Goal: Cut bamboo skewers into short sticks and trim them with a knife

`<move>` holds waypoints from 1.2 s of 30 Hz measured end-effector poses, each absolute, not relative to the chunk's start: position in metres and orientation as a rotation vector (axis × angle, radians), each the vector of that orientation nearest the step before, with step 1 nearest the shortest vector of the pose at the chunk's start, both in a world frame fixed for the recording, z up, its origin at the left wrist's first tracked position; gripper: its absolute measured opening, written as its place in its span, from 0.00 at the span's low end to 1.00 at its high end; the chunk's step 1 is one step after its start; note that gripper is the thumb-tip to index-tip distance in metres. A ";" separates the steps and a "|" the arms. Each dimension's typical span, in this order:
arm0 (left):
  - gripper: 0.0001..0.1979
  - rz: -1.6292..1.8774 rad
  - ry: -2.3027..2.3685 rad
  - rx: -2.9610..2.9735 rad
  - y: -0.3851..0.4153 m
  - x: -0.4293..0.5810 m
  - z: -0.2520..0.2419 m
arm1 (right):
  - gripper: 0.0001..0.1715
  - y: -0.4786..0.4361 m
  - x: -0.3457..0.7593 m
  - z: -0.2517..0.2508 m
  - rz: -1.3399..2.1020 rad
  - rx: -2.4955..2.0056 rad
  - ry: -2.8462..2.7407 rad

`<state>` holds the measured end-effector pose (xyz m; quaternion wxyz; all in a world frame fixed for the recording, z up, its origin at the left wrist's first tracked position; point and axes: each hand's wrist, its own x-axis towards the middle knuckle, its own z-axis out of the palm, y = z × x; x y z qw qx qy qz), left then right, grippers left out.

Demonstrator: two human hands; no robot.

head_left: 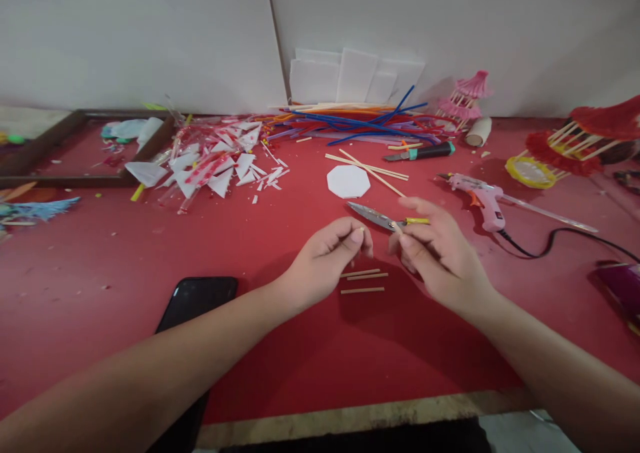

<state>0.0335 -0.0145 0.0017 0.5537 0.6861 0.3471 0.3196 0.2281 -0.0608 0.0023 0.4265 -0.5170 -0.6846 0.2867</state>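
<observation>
Wooden tray (30,153) holds paper scraps (123,130); right hand (440,253) grips cutters (373,215).

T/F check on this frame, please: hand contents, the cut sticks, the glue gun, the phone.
1. The right hand holds small metal cutters with yellow handles. True.
2. Three short cut wooden sticks lie on the red table below the hands. True.
3. The pink hot glue gun is in the left hand. False: it lies on the table, right of the hands.
4. The black phone sits on the white octagonal foam piece. False: they are far apart.
</observation>
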 end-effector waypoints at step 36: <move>0.00 0.916 1.057 1.950 -0.015 0.036 0.001 | 0.09 -0.037 0.217 -0.020 0.262 -1.295 -2.207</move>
